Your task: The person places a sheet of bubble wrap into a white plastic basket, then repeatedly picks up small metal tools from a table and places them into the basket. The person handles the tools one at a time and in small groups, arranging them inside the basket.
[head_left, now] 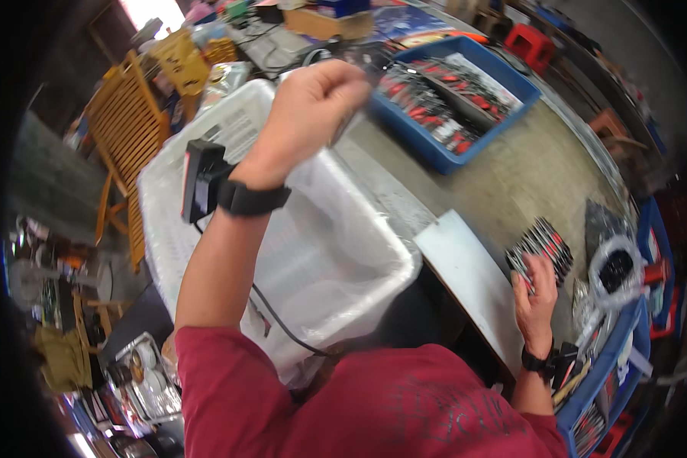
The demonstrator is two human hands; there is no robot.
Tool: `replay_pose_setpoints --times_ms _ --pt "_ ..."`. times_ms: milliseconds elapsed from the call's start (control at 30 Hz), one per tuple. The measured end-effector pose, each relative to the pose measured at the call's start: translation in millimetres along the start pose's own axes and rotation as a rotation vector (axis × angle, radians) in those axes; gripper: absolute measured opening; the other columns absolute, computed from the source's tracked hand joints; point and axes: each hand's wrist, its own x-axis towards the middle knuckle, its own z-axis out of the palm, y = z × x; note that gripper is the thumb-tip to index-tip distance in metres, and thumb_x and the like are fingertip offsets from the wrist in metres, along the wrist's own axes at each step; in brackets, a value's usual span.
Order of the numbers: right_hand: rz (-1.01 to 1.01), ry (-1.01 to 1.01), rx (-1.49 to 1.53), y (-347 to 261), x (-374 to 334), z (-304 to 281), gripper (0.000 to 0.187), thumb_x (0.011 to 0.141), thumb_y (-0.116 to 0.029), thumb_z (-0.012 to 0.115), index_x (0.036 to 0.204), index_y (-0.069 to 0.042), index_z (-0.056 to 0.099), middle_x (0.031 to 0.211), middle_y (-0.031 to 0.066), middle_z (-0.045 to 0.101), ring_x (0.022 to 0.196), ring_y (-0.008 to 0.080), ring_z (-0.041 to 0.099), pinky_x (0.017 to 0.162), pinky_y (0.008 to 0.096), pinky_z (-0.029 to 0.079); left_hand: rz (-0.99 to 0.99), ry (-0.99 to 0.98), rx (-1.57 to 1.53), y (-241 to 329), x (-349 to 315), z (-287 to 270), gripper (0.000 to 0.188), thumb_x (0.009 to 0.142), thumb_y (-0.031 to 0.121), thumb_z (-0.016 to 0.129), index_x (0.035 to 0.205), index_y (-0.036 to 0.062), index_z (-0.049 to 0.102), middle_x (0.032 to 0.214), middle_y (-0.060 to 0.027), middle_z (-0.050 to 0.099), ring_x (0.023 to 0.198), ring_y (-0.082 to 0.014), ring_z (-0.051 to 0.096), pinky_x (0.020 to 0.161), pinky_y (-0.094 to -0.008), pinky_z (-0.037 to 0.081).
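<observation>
My left hand [319, 107] is raised over the white plastic crate [393, 256], near the blue tray. Its fingers are curled together and smeared by motion, and what they hold, if anything, I cannot make out. On the table's right side, my right hand [537, 294] has its fingers bent over the near end of a neat row of slim red, black and silver pieces [543, 243]. Many similar pieces [424, 103] lie in the blue tray [443, 159], beyond my left hand. Clear plastic lines the white crate.
A white board [469, 286] lies along the table's near edge. Right of the row stand a clear bag with black contents [617, 267] and a blue bin [611, 382]. A folding wooden chair [126, 133] is at the left, and a red stool [530, 46] at the far right.
</observation>
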Motion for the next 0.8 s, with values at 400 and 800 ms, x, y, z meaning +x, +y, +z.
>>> replay_pose_setpoints --times_ms 400,800 --pt "0.089 -0.167 -0.063 18 -20 41 0.012 0.077 0.002 0.052 0.089 0.002 0.054 0.086 0.0167 0.052 0.08 0.032 0.051 0.073 0.0371 0.042 -0.75 0.567 0.01 -243 -65 -82 0.014 0.073 0.009 0.06 0.061 0.0025 0.056 0.052 -0.0014 0.048 0.041 -0.0107 0.043 0.035 -0.0263 0.035" --pt "0.217 -0.175 -0.067 13 -20 45 0.011 0.079 0.004 0.049 0.089 0.003 0.053 0.085 0.0123 0.049 0.077 0.0242 0.048 0.068 0.0311 0.039 -1.243 0.703 -0.019 -384 -98 -44 0.016 0.077 0.008 0.057 0.065 -0.0023 0.058 0.057 -0.0093 0.054 0.045 -0.0189 0.051 0.037 -0.0309 0.04"
